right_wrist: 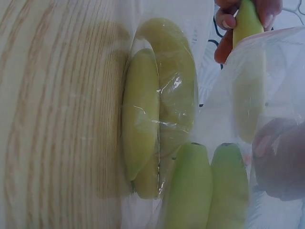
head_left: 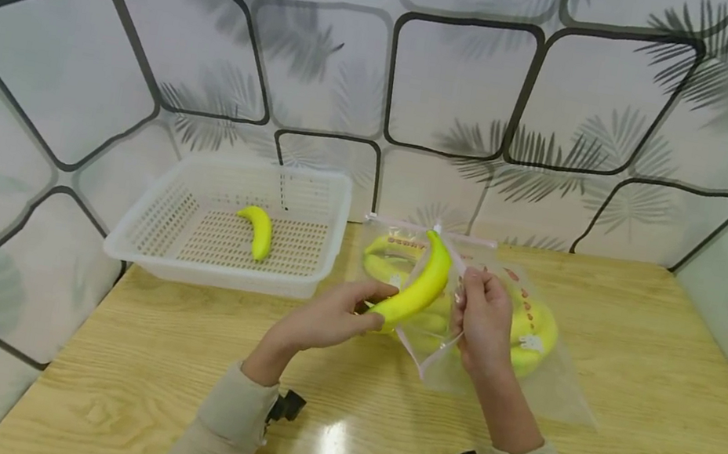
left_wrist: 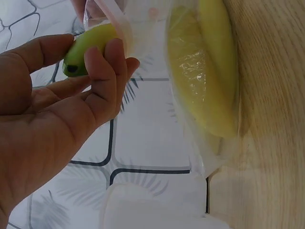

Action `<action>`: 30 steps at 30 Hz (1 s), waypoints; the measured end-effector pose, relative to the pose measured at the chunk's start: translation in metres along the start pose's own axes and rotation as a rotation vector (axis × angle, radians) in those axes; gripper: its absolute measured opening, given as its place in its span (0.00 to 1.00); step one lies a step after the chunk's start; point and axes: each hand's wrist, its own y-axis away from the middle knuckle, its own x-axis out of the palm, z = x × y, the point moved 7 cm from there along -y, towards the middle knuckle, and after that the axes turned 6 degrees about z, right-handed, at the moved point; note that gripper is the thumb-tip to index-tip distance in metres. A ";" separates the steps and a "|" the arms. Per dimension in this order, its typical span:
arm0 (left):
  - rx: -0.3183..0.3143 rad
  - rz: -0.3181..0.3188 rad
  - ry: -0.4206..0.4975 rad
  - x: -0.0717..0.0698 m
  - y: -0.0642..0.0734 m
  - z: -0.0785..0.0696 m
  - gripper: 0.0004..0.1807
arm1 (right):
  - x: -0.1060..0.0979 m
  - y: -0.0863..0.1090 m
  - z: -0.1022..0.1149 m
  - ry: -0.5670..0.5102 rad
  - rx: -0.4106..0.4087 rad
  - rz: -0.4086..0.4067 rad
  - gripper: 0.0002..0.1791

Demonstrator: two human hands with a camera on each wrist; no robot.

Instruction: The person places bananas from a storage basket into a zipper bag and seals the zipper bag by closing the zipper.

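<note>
My left hand (head_left: 339, 312) pinches a yellow banana (head_left: 422, 288) near its lower end, between thumb and fingers. In the left wrist view, the banana's greenish, dark-tipped end (left_wrist: 76, 64) shows between the fingertips, and its far part passes behind the pink rim (left_wrist: 114, 19) of a bag. My right hand (head_left: 486, 322) grips the pink-edged mouth of a clear zip bag (head_left: 432, 361). Through the film, the right wrist view shows part of the held banana (right_wrist: 249, 90) and two dark-tipped bananas (right_wrist: 190, 186) lower down. The right fingers are partly hidden by the film.
Another clear zip bag (head_left: 431, 231), with red print and bananas inside, lies behind the hands. More bagged bananas (head_left: 536, 334) show beyond the right hand. A white perforated basket (head_left: 220, 276) at left holds one loose banana (head_left: 259, 233). Patterned cloth (head_left: 458, 83) stands behind the wooden table (head_left: 660, 433).
</note>
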 end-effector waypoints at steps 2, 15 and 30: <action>-0.001 0.008 0.036 0.001 -0.001 0.002 0.26 | 0.001 0.000 0.000 -0.004 0.003 0.000 0.15; 0.056 0.082 0.059 0.004 -0.003 0.005 0.22 | 0.001 0.001 0.000 -0.001 -0.017 -0.004 0.17; 0.053 0.137 -0.005 0.004 0.002 0.002 0.20 | -0.001 0.002 0.002 0.031 0.016 -0.020 0.17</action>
